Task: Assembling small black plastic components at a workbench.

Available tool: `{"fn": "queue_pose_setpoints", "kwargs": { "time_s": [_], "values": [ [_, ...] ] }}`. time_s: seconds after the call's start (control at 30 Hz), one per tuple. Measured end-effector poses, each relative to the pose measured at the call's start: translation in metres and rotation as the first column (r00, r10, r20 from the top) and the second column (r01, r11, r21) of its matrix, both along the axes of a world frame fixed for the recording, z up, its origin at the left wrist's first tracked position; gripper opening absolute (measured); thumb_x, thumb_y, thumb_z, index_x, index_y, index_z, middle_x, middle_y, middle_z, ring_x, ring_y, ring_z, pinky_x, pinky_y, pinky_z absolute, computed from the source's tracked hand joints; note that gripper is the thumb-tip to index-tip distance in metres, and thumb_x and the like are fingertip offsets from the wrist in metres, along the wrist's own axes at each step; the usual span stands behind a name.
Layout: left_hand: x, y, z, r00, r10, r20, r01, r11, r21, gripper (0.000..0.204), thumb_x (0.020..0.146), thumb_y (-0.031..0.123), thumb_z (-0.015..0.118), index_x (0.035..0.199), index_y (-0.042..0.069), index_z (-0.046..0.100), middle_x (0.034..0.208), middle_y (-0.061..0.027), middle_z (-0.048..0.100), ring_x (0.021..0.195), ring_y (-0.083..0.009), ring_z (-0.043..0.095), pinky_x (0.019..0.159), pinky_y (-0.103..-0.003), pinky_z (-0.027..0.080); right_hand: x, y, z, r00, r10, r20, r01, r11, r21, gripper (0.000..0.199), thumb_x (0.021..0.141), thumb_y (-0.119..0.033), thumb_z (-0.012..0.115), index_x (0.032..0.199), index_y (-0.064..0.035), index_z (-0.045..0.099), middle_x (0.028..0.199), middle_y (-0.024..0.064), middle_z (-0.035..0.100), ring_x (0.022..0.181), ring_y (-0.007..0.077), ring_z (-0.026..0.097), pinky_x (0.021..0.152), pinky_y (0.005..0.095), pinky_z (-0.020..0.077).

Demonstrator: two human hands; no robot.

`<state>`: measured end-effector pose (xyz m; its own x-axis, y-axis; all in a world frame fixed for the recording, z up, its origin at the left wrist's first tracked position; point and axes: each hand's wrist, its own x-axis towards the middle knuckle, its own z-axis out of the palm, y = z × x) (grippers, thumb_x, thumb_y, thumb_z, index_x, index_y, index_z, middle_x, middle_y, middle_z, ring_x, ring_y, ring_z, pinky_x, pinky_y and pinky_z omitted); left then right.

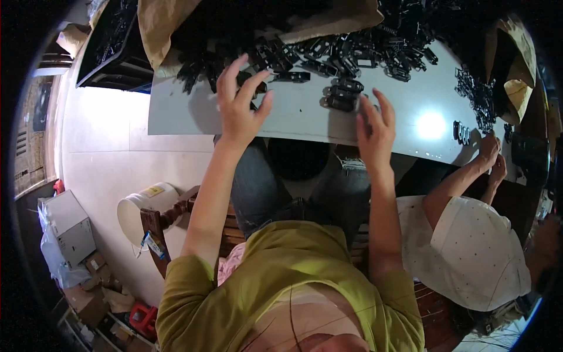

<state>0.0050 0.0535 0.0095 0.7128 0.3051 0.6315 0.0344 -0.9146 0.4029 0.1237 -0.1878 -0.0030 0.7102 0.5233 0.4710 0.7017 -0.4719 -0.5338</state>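
Note:
Small black plastic-looking parts [340, 56] lie heaped along the far side of the white table [293, 120]. My left hand [239, 108] is over the table's left part, fingers spread. A dark part shows behind its fingers and thumb, and I see no grip on it. One black part [292, 77] lies singly to the right of that hand. A short row of black parts [342, 95] sits near the middle. My right hand [377, 126] is just right of this row, fingers apart, fingertips close to its end; whether they touch is unclear.
Brown paper [334, 20] rises behind the heap. A black crate [117, 53] stands at the far left. At the right, a co-worker's hands [491, 155] are by another small row of parts [461, 133]. A white bucket [143, 211] is on the floor at left.

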Motion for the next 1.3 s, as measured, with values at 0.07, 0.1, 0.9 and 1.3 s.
{"fn": "queue_pose_setpoints", "kwargs": {
  "time_s": [0.07,0.1,0.9,1.3],
  "values": [
    [-0.018,-0.008,-0.002,0.983,-0.02,0.184,0.037,0.996,-0.086,0.016,0.073,0.005,0.065,0.089,0.006,0.066,0.101,-0.0123,0.06,0.09,-0.0285,0.058,0.075,-0.036,0.048,0.007,-0.013,0.0,0.997,-0.066,-0.046,0.067,0.998,0.009,0.034,0.08,0.002,0.062,0.113,-0.0068,0.063,0.124,0.0161,0.053,0.11,0.0324,0.054,0.089,0.0362,0.0457],
    [-0.032,-0.015,-0.002,0.982,-0.046,0.185,0.058,0.996,-0.062,0.014,0.074,0.004,0.064,0.088,0.005,0.066,0.095,-0.0114,0.061,0.083,-0.0283,0.059,0.069,-0.035,0.048,0.013,-0.019,0.0,0.995,-0.087,0.051,0.088,0.996,-0.002,0.032,0.081,0.001,0.061,0.112,-0.0064,0.063,0.124,0.0156,0.054,0.108,0.031,0.055,0.085,0.0348,0.0473],
    [-0.075,-0.125,-0.172,0.967,-0.194,-0.167,-0.217,-0.276,-0.936,0.022,0.088,0.019,0.056,0.106,0.007,0.061,0.098,-0.0133,0.059,0.095,-0.0244,0.054,0.082,-0.036,0.042,0.033,-0.031,0.004,0.971,-0.224,0.089,0.24,0.866,-0.438,0.034,0.078,-0.001,0.047,0.111,0.0,0.059,0.117,0.0185,0.054,0.108,0.0334,0.049,0.092,0.0408,0.0374],
    [-0.007,-0.105,-0.178,0.992,-0.076,0.104,-0.007,-0.838,-0.545,0.02,0.087,0.017,0.057,0.105,0.009,0.059,0.092,-0.0081,0.058,0.085,-0.0185,0.055,0.073,-0.031,0.045,0.034,-0.026,0.003,0.975,-0.212,0.064,0.217,0.855,-0.472,0.036,0.077,-0.003,0.045,0.11,0.0022,0.058,0.12,0.0225,0.051,0.11,0.0342,0.047,0.093,0.0414,0.0347]
  ]
}}
